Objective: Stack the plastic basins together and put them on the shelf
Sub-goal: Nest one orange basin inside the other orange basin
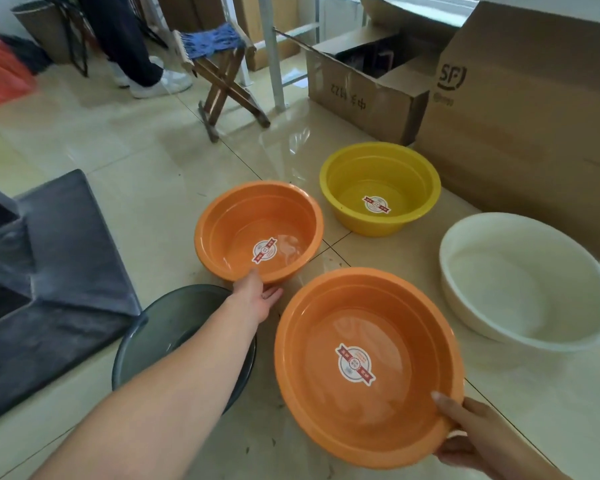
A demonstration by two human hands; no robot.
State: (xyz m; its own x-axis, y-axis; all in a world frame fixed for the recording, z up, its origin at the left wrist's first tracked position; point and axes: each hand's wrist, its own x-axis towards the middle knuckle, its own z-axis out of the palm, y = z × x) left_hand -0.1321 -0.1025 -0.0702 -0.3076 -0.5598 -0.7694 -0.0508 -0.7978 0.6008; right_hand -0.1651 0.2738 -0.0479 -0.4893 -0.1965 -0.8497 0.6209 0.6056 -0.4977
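Note:
Several plastic basins are on the tiled floor. My right hand [471, 434] grips the near rim of a large orange basin [326, 327], thumb inside, and holds it tilted. My left hand [257, 292] reaches to the near rim of a smaller orange basin [232, 216], thumb over the edge and fingers under it. A dark grey basin [163, 320] lies beneath my left forearm. A yellow basin [402, 168] stands farther back. A white basin [520, 282] sits at the right. Round stickers mark the bottoms of the orange and yellow basins.
A dark grey shelf unit [56, 258] stands at the left. Cardboard boxes [520, 109] line the right and back. A wooden folding stool [219, 71] and a white table leg [274, 57] stand behind. A person's legs [132, 46] are at the far back.

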